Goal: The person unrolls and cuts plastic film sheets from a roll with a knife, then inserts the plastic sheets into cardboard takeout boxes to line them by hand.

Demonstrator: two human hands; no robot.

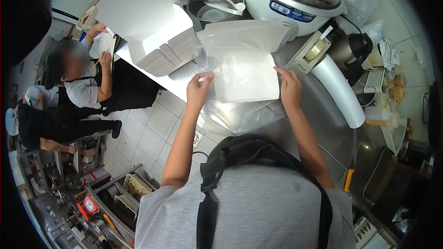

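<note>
An open white cardboard box lies in front of me on the steel counter, its lid raised at the back. Clear plastic film spreads under and around it. My left hand is at the left side of the box, thumb and fingers pinched on what looks like the film's edge. At the box's right edge is my right hand, its index finger stretched out and touching the rim. A stack of nested white boxes stands to the left.
Behind are a rice cooker and a metal bowl with spoons. To the right lie a plastic roll, a tape dispenser and a yellow-handled knife. A co-worker writes at the left; another person stands behind.
</note>
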